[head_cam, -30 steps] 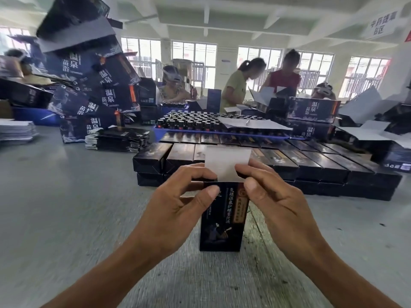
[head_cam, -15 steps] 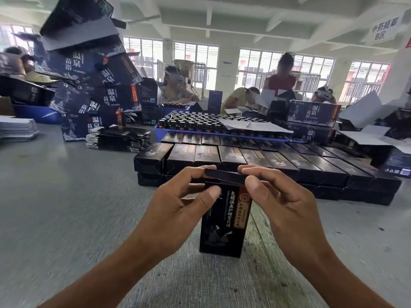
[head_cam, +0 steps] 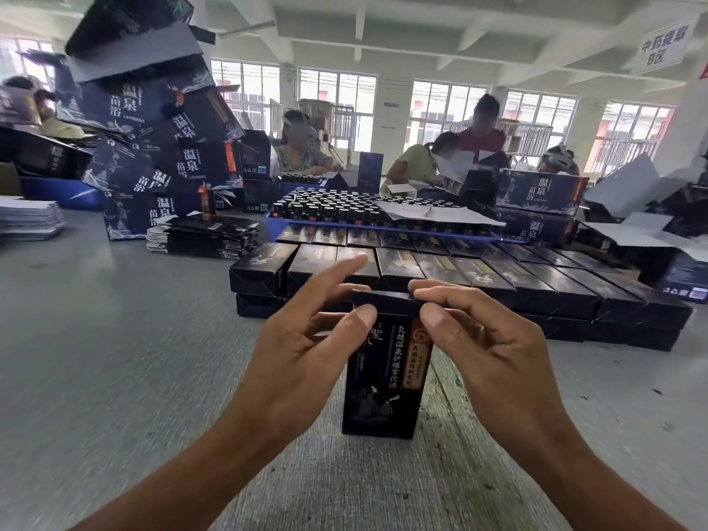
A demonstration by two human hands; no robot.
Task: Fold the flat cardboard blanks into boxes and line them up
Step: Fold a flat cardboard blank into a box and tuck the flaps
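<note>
Glossy black printed cardboard box [head_cam: 387,362] stands on a matt, rough grey woven-looking table cover [head_cam: 115,358].

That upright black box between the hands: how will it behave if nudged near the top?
Likely tips easily: the upright box stands tall on a small base. Probably light and crushable, being thin folded cardboard. Its glossy print may be slightly slippery, though the right hand pinches its top.
</note>
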